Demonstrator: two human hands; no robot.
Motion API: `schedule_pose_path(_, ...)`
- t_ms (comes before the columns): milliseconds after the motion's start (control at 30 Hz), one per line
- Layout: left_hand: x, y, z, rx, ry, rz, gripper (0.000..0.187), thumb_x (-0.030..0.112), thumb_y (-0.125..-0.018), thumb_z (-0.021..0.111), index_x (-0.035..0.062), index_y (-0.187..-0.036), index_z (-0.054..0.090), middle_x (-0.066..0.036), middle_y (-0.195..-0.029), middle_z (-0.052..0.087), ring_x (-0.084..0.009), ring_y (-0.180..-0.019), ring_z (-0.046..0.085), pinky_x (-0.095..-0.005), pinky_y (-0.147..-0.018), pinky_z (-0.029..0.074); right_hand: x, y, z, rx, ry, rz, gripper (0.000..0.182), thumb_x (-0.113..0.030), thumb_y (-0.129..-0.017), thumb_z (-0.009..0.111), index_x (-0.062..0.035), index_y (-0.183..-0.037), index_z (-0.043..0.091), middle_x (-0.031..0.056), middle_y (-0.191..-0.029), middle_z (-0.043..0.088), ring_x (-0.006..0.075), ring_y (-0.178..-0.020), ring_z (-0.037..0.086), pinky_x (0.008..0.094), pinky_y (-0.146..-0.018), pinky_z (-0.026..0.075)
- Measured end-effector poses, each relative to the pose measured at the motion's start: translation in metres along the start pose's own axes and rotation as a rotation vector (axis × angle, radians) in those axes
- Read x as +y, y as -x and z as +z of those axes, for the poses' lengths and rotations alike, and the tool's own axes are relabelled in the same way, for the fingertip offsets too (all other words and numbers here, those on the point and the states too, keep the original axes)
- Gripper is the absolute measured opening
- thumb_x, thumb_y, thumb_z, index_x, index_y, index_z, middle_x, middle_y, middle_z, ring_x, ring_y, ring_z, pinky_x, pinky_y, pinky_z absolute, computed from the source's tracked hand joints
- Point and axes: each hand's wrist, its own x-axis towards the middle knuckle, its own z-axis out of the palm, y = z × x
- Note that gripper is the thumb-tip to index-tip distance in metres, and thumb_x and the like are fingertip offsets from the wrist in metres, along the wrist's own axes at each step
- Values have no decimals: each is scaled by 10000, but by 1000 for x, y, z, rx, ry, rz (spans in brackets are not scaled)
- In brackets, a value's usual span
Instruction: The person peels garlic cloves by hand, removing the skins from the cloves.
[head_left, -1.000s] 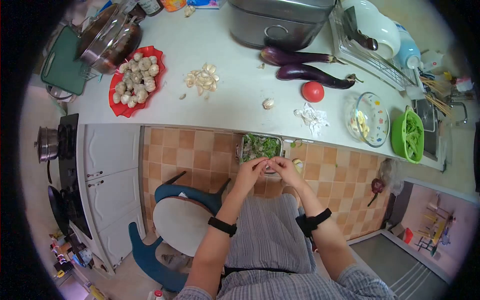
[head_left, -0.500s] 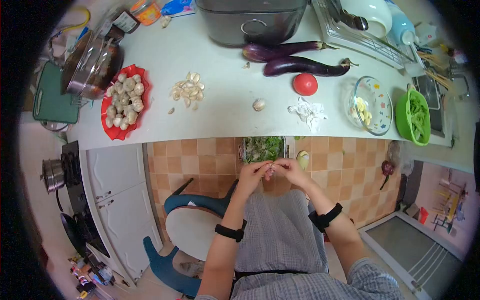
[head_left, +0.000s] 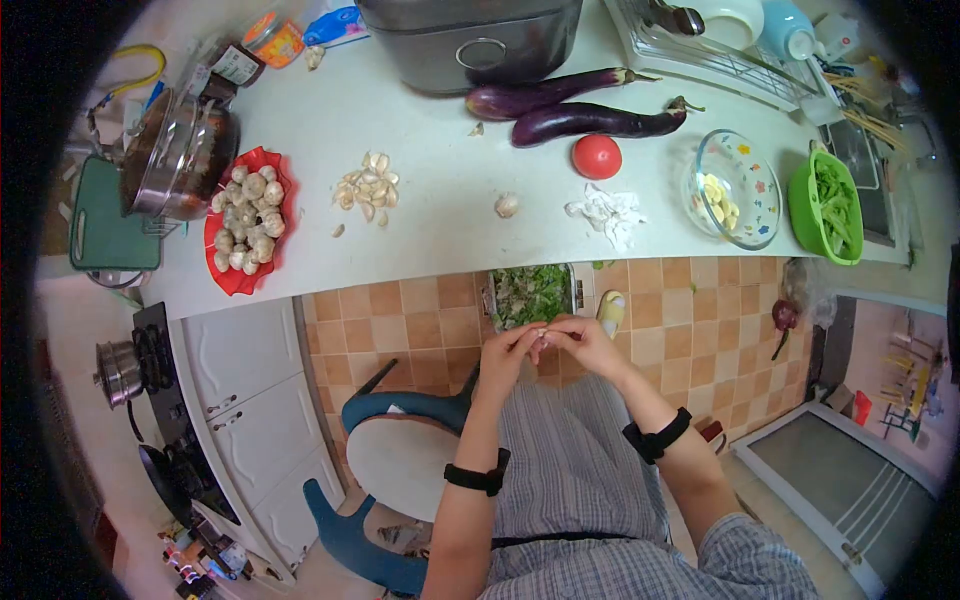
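Observation:
My left hand (head_left: 508,354) and my right hand (head_left: 585,344) meet over my lap, fingertips pinched together on a small pale piece (head_left: 541,334), too small to name surely. On the white counter (head_left: 430,220) lie a pile of garlic cloves (head_left: 367,184), a single garlic bulb (head_left: 507,205) and crumpled white tissue (head_left: 607,213). Garlic bulbs (head_left: 245,222) fill a red scalloped dish (head_left: 236,281) at the left. A glass bowl (head_left: 752,180) on the right holds peeled cloves (head_left: 719,201).
Two eggplants (head_left: 600,122) and a tomato (head_left: 597,157) lie before a dark appliance (head_left: 470,45). A green basket (head_left: 850,250) of greens is at the right. Below the counter is a bin of leaves (head_left: 530,295); a teal-backed chair (head_left: 405,408) stands left of my lap.
The view has shifted and turned slightly, so the counter items sit a little differently. My hands stay together, still pinching at the small piece.

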Motion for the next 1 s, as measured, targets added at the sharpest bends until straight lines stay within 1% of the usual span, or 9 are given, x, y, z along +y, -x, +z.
schedule_pose_path(167,14,6,-3,-83,151,-190,253,146,-858,492,-49,-1003,564,-26,-747,554,-86,-665,514,-222,-641,450,-10,5,-3,-35,9,-28,136,-89,-821,529,26,-840,600,73,-799,588,127,-768,535,250,-703,425)
schedule_pose_path(267,5,6,-2,-3,429,-220,273,152,-868,474,-68,-1019,533,-30,-776,530,-97,-691,514,-273,-747,480,-2,4,-4,-33,-99,56,132,-81,-820,529,24,-856,601,68,-803,590,118,-771,536,242,-703,429)
schedule_pose_path(400,4,9,-13,10,524,-212,245,153,-871,460,-47,-995,528,-22,-771,522,-113,-706,531,-320,-814,471,0,-3,-2,98,-98,75,141,-76,-807,542,13,-900,599,65,-821,591,121,-775,548,240,-706,436)
schedule_pose_path(533,9,12,-12,77,412,-189,252,145,-861,481,-42,-1025,525,-59,-862,564,-135,-794,563,-307,-794,475,-6,-9,7,182,13,-132,176,-88,-799,561,18,-936,593,61,-895,586,119,-783,562,225,-696,445)
schedule_pose_path(600,12,12,-9,92,362,-164,254,130,-856,488,-40,-1041,523,-75,-900,577,-141,-814,572,-299,-789,473,-17,-10,8,177,263,-286,203,-76,-776,583,6,-962,590,70,-946,576,132,-807,570,229,-717,447)
schedule_pose_path(633,15,13,-7,88,246,-135,256,111,-857,483,-53,-1051,514,-97,-939,572,-156,-819,579,-288,-774,475,-24,-8,10,179,261,-285,203,-76,-776,583,6,-962,590,70,-946,576,132,-807,570,229,-717,447)
schedule_pose_path(700,19,14,-4,83,129,-108,259,93,-857,478,-66,-1061,505,-118,-978,568,-171,-824,585,-276,-760,478,-35,-4,15,178,50,-26,189,-96,-755,600,-16,-926,608,64,-833,592,139,-766,560,241,-715,434)
schedule_pose_path(767,21,15,0,54,64,18,268,81,-855,479,-61,-1081,500,-105,-951,580,-170,-806,592,-258,-739,469,-32,-6,14,188,22,-33,179,-91,-751,603,-14,-912,614,65,-833,596,137,-764,561,242,-709,435)
schedule_pose_path(1000,49,13,-3,17,-160,-25,289,76,-858,467,-43,-1121,487,-97,-901,599,-149,-798,594,-234,-723,449,-27,-11,12,185,-169,8,171,-61,-764,589,-9,-924,623,65,-868,612,121,-797,563,241,-714,441)
